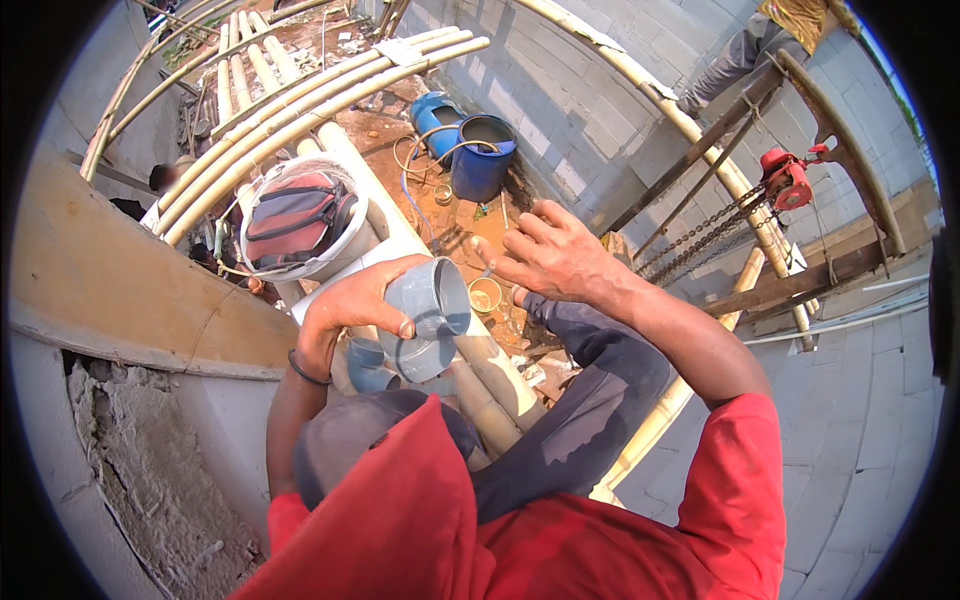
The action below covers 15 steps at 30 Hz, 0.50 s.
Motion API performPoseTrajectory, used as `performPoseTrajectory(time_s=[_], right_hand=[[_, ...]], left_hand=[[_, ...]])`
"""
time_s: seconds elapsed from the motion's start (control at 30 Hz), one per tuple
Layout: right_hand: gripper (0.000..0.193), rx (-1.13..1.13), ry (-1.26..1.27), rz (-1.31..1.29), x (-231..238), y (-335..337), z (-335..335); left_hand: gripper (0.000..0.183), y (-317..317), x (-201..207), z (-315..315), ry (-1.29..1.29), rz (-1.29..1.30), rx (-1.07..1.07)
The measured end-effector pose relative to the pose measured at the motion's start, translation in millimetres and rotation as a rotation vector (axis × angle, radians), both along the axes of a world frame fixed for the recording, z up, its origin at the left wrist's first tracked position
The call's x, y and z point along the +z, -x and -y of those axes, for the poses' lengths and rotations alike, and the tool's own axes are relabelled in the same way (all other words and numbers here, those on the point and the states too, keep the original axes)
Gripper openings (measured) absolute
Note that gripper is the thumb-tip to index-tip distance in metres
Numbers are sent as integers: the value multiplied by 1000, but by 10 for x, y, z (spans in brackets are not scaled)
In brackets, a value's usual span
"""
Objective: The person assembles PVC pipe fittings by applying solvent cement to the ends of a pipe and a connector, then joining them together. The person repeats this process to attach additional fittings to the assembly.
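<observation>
My left hand [362, 298] is wrapped round a grey plastic pipe fitting [412, 298], its thumb along the near side and the round mouth turned to the right. Just below, beside my knee, are more grey pipe parts [368, 372]; whether they join the held fitting I cannot tell. My right hand [555, 255] is raised to the right of the fitting, apart from it. Its fingers are bent and spread, one reaching toward the fitting with a pale smear near its tip. I see nothing gripped in it.
A white bucket [345, 248] holding a red and grey bag [300, 222] stands at the left. Bamboo poles [330, 105] run around me. Below are blue drums [482, 172] and a small yellow cup [485, 293]. A red chain hoist [787, 180] hangs at right; another person's leg [735, 72] is above.
</observation>
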State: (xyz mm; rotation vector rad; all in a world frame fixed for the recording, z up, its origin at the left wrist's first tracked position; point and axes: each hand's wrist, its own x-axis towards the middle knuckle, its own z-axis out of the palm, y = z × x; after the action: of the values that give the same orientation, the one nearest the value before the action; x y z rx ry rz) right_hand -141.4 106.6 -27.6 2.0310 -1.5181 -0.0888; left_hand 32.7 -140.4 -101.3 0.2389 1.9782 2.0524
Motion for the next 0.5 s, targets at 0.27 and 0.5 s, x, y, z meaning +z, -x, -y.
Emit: performPoseTrajectory(time_s=[0.27, 0.5], right_hand=[[53, -299, -158, 550, -584, -137, -428], [68, 75, 33, 134, -617, 23, -95]], left_hand=[[112, -166, -317, 128, -345, 236, 130], [116, -23, -455, -55, -519, 529, 69]])
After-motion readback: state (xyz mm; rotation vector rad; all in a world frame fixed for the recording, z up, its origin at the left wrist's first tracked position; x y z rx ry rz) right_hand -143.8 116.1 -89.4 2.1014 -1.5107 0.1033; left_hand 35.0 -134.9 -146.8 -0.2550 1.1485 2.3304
